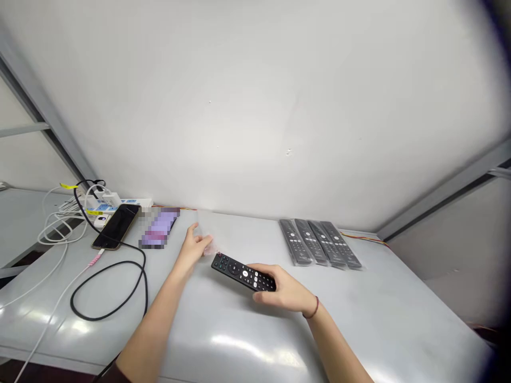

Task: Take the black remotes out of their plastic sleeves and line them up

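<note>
A black plastic remote control [243, 272] lies angled across the hold of the right hand [283, 289], above a light grey metal table [399, 303]. Its key-studded face is up, with one white centre button; the key lettering is too small to read. The right hand is mostly closed, its fingers curled around the remote's lower end. Just left of the remote, the left hand [194, 249] is partly open, with its fingertips pinched on a translucent plastic bag [207, 229], which is faint against the table.

Beyond the remote and to its right, four dark grey remote controls in clear wrappers [321, 243] lie side by side on the table, count confirmed at four. No writing on them is legible.

Left of the remote are one black smartphone [115, 226], lying face up, and one purple item [158, 227], pixelated and unidentifiable. A black cable [107, 298] loops on the table near the smartphone. Farther left, beyond the smartphone, white cables [59, 223] coil beside a white power strip [120, 202], which carries blue and yellow labels that cannot be read.
</note>
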Tool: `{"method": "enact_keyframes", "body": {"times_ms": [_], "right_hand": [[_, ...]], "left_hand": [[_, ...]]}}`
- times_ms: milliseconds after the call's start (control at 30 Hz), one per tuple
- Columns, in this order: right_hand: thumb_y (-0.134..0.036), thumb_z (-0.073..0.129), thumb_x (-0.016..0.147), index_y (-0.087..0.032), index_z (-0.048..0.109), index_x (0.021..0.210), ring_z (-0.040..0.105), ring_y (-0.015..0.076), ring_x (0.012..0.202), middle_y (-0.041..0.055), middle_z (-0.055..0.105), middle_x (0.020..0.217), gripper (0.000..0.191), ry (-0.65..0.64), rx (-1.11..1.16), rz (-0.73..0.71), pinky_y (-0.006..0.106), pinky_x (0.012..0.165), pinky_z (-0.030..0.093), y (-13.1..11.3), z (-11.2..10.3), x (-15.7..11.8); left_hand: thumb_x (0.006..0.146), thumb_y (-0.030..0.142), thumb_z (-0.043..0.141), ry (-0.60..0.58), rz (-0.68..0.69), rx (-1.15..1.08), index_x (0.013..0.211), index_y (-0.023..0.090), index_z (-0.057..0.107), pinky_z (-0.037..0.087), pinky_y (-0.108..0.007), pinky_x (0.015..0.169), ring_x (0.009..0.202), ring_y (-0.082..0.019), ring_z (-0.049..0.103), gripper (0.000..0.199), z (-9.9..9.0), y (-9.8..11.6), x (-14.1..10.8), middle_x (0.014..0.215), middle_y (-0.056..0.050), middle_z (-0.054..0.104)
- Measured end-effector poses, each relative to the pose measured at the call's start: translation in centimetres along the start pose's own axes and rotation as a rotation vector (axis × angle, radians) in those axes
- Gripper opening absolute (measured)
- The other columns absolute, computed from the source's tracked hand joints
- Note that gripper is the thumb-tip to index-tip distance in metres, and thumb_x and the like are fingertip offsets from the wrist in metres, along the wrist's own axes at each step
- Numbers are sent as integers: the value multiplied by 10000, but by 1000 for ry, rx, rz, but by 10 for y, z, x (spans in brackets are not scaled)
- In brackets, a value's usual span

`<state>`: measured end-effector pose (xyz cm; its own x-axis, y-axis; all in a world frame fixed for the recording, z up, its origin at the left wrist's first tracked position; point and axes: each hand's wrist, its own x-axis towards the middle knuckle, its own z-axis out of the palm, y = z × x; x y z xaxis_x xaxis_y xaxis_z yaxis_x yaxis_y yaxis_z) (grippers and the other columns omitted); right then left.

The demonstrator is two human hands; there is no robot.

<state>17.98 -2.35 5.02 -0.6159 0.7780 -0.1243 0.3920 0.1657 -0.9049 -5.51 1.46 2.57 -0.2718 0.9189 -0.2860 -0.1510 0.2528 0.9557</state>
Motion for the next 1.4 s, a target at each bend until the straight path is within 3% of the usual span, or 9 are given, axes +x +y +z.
{"method": "enact_keyframes", "body": {"times_ms": [300, 533, 700, 867, 1033, 1100, 1167, 1300, 1400], "right_hand": [[-184, 630, 674, -218, 603, 1186, 584, 217, 808, 26, 666, 986, 514, 79, -36, -6, 306, 702, 458, 5, 3, 3], [-217, 622, 692, -192, 581, 1169, 594, 243, 845, 57, 664, 1017, 479, 269, -101, -69, 344, 758, 457, 10, 15, 10], [-209, 586, 708, -186, 560, 1181, 605, 224, 796, 67, 670, 991, 475, 361, -204, -52, 329, 721, 464, 12, 24, 13], [-173, 553, 704, -175, 530, 1201, 600, 241, 955, 83, 640, 1102, 498, 449, -262, -92, 355, 839, 463, 17, 33, 16], [-207, 564, 731, -174, 392, 1316, 600, 247, 956, 109, 622, 1089, 610, 519, -218, -31, 385, 837, 470, 23, 37, 19], [-233, 587, 740, -169, 305, 1366, 603, 237, 922, 104, 615, 1055, 690, 481, -128, 6, 381, 807, 479, 22, 36, 17], [-243, 656, 705, -184, 266, 1387, 578, 231, 980, 111, 571, 1141, 788, 362, 2, -21, 361, 821, 476, 19, 34, 14], [-242, 726, 656, -311, 212, 1414, 587, 187, 941, 120, 385, 1371, 919, -1, 332, -70, 256, 641, 502, 9, 34, 8], [-257, 720, 675, -351, 243, 1400, 604, 136, 800, 117, 361, 1382, 873, -22, 394, -68, 220, 550, 476, 7, 37, 9]], "left_hand": [[681, 247, 692, -6, 12, -32, 1336, 209, 322, 466, -209, 535, 570, -103, 575, 754, 6, -3, 0, 740, 9, 586], [772, 225, 641, -65, -3, -216, 1354, 222, 294, 539, -271, 643, 723, -148, 649, 678, 22, -10, -7, 900, -78, 661], [811, 237, 611, -84, -5, -259, 1433, 259, 139, 553, -314, 701, 770, -181, 662, 781, 33, -22, -11, 926, -80, 675], [774, 216, 664, -107, -75, -328, 1448, 249, 71, 541, -371, 782, 825, -194, 667, 899, 40, -29, -16, 987, -114, 669], [748, 178, 683, -263, -199, -307, 1339, 173, 337, 543, -354, 787, 816, -195, 674, 685, 48, -29, -30, 991, -137, 675], [770, 218, 660, -338, -219, -310, 1172, 139, 503, 542, -334, 777, 827, -199, 670, 439, 49, -28, -32, 984, -137, 677], [816, 284, 600, -305, -241, -359, 1034, 121, 571, 541, -316, 749, 819, -196, 663, 274, 48, -26, -30, 946, -128, 683], [907, 270, 429, -101, -297, -488, 935, 98, 603, 521, -260, 700, 731, -158, 649, 247, 44, -21, -18, 814, -96, 688], [918, 240, 376, -111, -327, -521, 908, 83, 622, 507, -239, 683, 699, -145, 646, 291, 45, -21, -17, 780, -91, 685]]}}
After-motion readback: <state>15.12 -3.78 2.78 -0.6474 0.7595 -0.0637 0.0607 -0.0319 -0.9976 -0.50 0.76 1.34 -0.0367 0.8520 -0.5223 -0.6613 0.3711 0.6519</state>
